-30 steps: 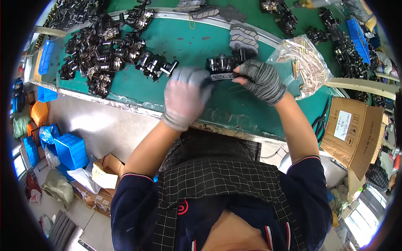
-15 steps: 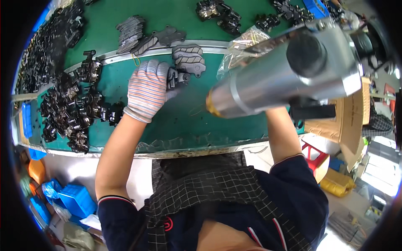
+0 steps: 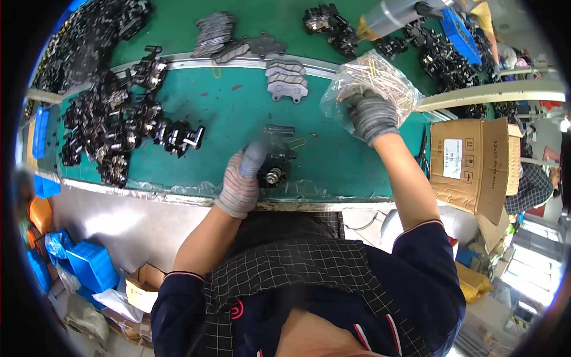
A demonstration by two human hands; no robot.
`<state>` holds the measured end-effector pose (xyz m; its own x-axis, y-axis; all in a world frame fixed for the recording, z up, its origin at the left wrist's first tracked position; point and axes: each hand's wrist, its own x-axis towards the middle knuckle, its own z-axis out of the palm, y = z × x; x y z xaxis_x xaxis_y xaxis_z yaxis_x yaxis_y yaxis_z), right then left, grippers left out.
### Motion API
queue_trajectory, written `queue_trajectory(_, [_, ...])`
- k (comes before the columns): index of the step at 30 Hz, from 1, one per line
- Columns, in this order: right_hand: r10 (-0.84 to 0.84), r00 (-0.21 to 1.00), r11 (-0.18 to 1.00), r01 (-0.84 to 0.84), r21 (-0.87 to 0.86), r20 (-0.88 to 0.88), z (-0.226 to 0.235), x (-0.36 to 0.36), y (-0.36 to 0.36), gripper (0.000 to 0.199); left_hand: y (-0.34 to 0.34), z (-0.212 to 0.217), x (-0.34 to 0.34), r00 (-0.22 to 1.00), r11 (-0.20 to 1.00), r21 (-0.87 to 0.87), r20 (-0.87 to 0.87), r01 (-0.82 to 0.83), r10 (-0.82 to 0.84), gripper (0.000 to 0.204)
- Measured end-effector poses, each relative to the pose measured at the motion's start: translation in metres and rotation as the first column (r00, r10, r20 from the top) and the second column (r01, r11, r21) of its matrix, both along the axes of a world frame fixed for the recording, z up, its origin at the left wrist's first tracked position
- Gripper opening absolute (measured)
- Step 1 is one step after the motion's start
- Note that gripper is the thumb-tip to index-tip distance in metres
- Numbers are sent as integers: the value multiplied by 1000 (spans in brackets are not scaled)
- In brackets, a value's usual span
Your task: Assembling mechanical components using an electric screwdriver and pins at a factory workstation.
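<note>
My left hand (image 3: 241, 184), in a striped knit glove, is closed around a black brake caliper (image 3: 275, 160) just above the bench's front edge. The thumb blurs slightly over its top. My right hand (image 3: 375, 116), in a grey glove, is at a clear plastic bag (image 3: 389, 80) full of thin copper-coloured pins. Its fingers are bunched together at the bag's left side; what they pinch is hidden. Beyond the caliper lies a short stack of grey brake pads (image 3: 287, 83). A silver cylindrical power tool (image 3: 395, 16) hangs at the upper right, away from both hands.
Black calipers (image 3: 110, 125) are heaped on the bench's left, with one caliper (image 3: 178, 138) at the heap's right side. More brake pads (image 3: 214, 34) stand beyond the metal rail (image 3: 172, 62). An open cardboard box (image 3: 470, 157) borders the right end. Blue crates (image 3: 92, 265) sit lower left.
My left hand has brought the caliper from beside the pads toward the front edge. The power tool has swung away to the upper right, and my right hand now shows at the bag.
</note>
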<state>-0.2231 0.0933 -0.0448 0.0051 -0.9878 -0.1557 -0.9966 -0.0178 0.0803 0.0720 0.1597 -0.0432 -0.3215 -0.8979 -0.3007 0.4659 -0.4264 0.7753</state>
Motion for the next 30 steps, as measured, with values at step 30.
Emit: queue_trajectory(30, [530, 837, 847, -528, -58, 137, 10, 67, 62, 29, 33, 7, 43, 917, 976, 218, -394, 23, 66, 59])
